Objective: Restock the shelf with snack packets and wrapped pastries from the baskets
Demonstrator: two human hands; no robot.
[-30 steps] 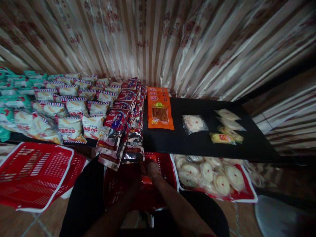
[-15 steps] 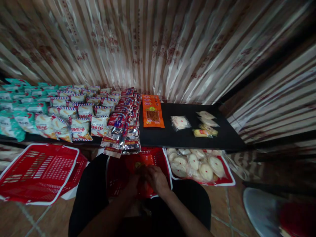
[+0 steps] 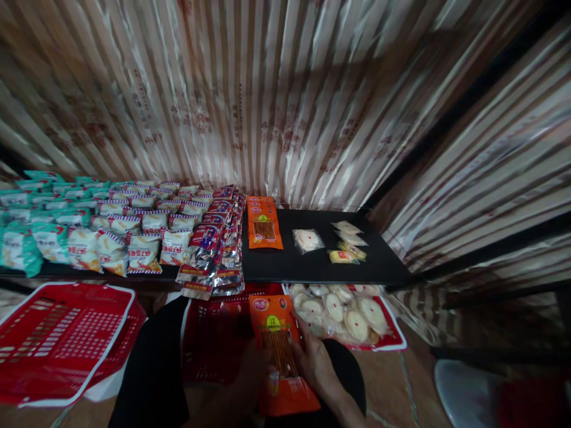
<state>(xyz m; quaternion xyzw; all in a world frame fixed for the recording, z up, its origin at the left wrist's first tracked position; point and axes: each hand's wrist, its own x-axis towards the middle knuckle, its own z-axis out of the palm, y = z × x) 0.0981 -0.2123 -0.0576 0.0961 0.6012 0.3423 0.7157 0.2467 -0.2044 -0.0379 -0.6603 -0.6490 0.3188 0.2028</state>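
Observation:
An orange snack packet (image 3: 280, 333), with brown sticks showing through its clear window, is held up between my two hands over a red basket. My right hand (image 3: 317, 364) grips its right edge, the thumb lying over the front. At the left edge is my left hand (image 3: 253, 365), dark and somewhat blurred, with its fingers closed on the packet's side. A matching orange packet (image 3: 264, 223) lies flat on the black shelf (image 3: 285, 270) beyond. Beneath my hands, the red basket (image 3: 214, 339) is partly hidden by the packet and my forearms.
Left on the shelf are dark red packets (image 3: 207, 238), white chip bags (image 3: 147, 244) and teal bags (image 3: 20, 246). To the right lie a clear pack (image 3: 307, 239) and a yellow pack (image 3: 342, 256). Another basket holds round white packs (image 3: 357, 324). An overlapping red basket (image 3: 66, 339) stands left.
Both hands have come up out of the basket with the orange packet, which now faces me. The view has shifted, so the shelf sits lower and farther left.

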